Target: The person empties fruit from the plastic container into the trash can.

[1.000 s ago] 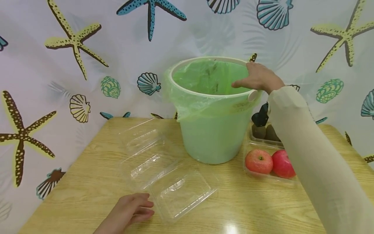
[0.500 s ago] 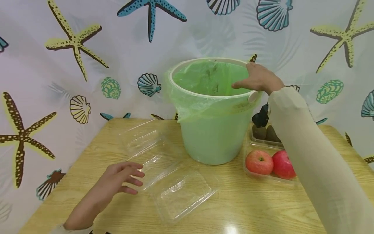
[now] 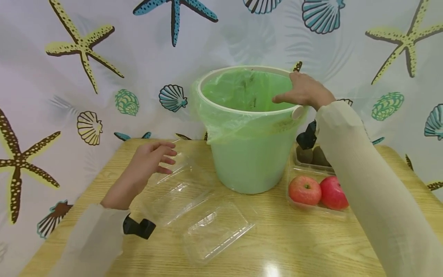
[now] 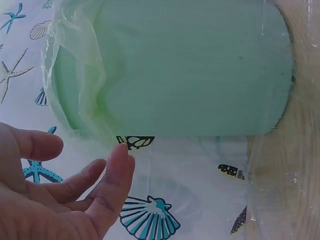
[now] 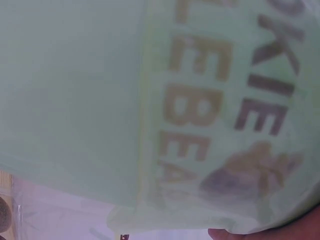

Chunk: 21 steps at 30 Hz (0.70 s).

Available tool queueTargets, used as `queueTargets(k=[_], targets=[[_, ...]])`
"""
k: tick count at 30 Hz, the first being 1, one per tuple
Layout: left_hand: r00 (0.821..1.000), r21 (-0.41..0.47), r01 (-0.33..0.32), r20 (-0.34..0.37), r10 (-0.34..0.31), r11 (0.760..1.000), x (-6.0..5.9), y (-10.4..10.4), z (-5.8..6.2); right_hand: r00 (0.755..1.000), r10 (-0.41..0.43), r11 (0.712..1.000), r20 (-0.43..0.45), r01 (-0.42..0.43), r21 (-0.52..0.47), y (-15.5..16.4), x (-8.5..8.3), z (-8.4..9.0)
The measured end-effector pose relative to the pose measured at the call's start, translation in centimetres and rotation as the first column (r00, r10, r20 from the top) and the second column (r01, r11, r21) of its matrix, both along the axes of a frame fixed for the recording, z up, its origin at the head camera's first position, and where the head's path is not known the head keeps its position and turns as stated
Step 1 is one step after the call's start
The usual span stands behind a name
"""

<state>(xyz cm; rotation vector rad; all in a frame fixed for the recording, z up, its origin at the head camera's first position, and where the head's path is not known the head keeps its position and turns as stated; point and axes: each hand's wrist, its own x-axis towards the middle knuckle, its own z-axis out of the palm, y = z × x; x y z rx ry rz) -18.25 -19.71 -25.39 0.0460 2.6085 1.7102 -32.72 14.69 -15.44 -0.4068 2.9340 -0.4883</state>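
A pale green trash bin [image 3: 247,161] with a white rim stands at the back of the table, lined with a green plastic bag [image 3: 221,130] folded over the rim. My right hand [image 3: 306,92] grips the rim on the right, thumb over the opening; in the right wrist view a finger lies along the bin's outside, most of the hand out of frame. My left hand [image 3: 150,161], fingers loosely spread and holding nothing, hovers left of the bin above clear plastic containers [image 3: 180,200]. The left wrist view shows these fingers [image 4: 107,200] apart from the bag.
Another clear container [image 3: 219,231] lies nearer the front. Right of the bin sit clear boxes with red apples [image 3: 304,190] and brown round fruits [image 3: 304,154], partly behind my right arm. A printed curtain [image 3: 104,69] hangs right behind the table.
My left hand has lifted from beside the front container and moved away from me, up toward the back containers. The right hand stays on the rim. The containers look unmoved.
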Motion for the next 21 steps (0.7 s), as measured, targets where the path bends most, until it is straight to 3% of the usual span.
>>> queueTargets(k=[6, 14, 21], targets=[[0.998, -0.035, -0.056, -0.032, 0.055, 0.998, -2.4, 1.5, 2.8, 1.0, 0.003, 1.0, -0.002, -0.003, 0.001, 0.1, 0.0, 0.1], [0.991, -0.052, -0.09, -0.104, 0.085, 0.995, -4.6, 3.5, 6.4, 1.0, 0.002, 1.0, -0.005, -0.002, 0.009, 0.2, -0.2, 0.1], [0.987, -0.191, -0.104, -0.142, 0.078, 0.976, -6.4, 5.1, 8.5, 1.0, -0.006, 1.0, 0.011, 0.006, -0.003, 0.1, -0.2, 0.1]])
